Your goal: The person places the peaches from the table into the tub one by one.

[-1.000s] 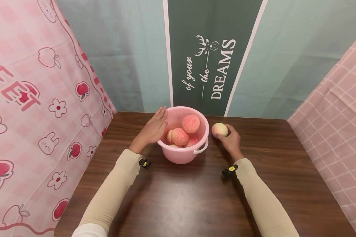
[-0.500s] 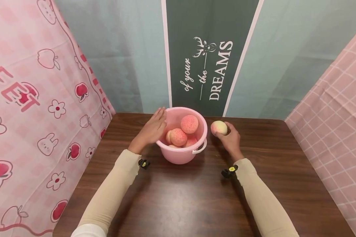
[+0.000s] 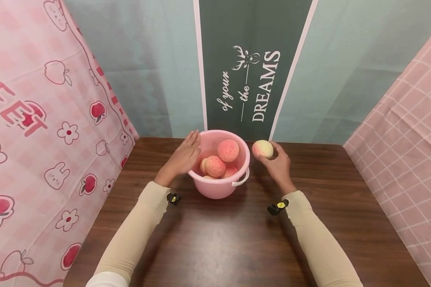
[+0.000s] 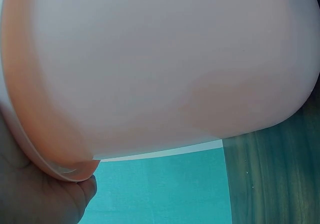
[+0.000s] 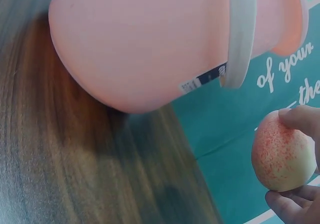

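A pink bucket stands upright on the wooden table with several peaches inside, most of them speckled pink-red. At its left rim rests my left hand, fingers extended along the edge. The left wrist view has that hand at the rim beside the bucket wall. Right of the bucket, my right hand holds a pale yellow and pink peach between thumb and fingers. In the right wrist view this peach is raised off the table, thumb on one side, fingers on the other.
The bucket's white handle hangs down on its right side. Brown wooden table spreads in front. Cloth hangings stand behind and at both sides: a green one with white lettering, a pink patterned one and a pink checked one.
My right hand has lifted the peach from the table and brought it slightly left toward the bucket. The left hand stays at the rim. The head view has shifted a little.
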`<state>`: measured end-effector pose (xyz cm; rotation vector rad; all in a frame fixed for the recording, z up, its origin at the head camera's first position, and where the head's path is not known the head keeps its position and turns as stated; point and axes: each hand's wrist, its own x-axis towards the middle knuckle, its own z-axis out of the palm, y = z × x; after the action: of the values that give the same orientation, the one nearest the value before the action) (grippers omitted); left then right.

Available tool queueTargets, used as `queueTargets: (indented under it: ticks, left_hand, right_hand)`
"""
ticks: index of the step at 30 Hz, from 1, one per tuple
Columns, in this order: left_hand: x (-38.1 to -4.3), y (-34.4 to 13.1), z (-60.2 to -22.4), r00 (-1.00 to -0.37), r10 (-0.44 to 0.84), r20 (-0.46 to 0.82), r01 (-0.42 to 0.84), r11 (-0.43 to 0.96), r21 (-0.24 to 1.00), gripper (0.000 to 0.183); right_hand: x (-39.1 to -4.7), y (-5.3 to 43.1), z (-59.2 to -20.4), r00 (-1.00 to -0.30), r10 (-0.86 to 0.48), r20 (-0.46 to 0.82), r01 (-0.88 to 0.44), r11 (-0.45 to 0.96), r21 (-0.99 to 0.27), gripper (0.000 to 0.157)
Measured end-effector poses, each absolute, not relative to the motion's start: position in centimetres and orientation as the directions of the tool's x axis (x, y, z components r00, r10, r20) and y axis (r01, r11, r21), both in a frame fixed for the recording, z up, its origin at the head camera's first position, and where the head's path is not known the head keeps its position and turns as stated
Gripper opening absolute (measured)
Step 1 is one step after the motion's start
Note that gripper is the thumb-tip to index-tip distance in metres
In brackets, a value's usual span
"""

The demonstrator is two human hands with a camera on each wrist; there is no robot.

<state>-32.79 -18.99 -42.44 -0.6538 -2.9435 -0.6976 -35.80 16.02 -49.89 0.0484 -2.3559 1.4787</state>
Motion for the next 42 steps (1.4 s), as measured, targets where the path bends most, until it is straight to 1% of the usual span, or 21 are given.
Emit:
queueTargets:
  ticks: [5, 12, 19, 28, 33, 37, 42]
  left_hand:
    - [-32.8, -19.0, -42.4, -0.908, 0.395, 0.138, 0.415, 0.808, 0.418, 0.057]
    - [-32.8, -18.9, -42.2, -0.913, 0.388, 0.126, 0.404, 0.813, 0.419, 0.057]
    - [-32.7, -18.9, -42.1, -0.914, 0.388, 0.121, 0.401, 0.811, 0.427, 0.057]
    - [-32.8, -19.0, -42.1, -0.911, 0.390, 0.133, 0.408, 0.809, 0.423, 0.058]
    - [-32.8, -19.0, -42.2, -0.912, 0.392, 0.123, 0.405, 0.810, 0.423, 0.058]
    - [-32.8, -19.0, -42.2, -0.913, 0.389, 0.123, 0.403, 0.811, 0.425, 0.057]
    - [-32.9, -19.0, -42.4, -0.915, 0.387, 0.118, 0.398, 0.812, 0.427, 0.056]
  right_hand:
    - [-35.2, 15.7, -49.0, -0.934, 0.152, 0.325, -0.227, 0.449, -0.864, 0.077]
    - [-34.4, 15.2, -47.6, -0.912, 0.156, 0.378, -0.282, 0.430, -0.857, 0.077]
    - [-33.7, 14.9, -46.2, -0.901, 0.166, 0.401, -0.290, 0.456, -0.841, 0.077]
    - [-32.7, 14.1, -44.6, -0.892, 0.177, 0.415, -0.320, 0.401, -0.858, 0.077]
    - [-31.6, 13.5, -43.5, -0.889, 0.171, 0.426, -0.348, 0.354, -0.868, 0.075]
    - [-29.9, 12.6, -41.3, -0.882, 0.160, 0.444, -0.377, 0.327, -0.867, 0.072]
    - [-28.4, 12.0, -39.6, -0.886, 0.150, 0.439, -0.374, 0.327, -0.868, 0.070]
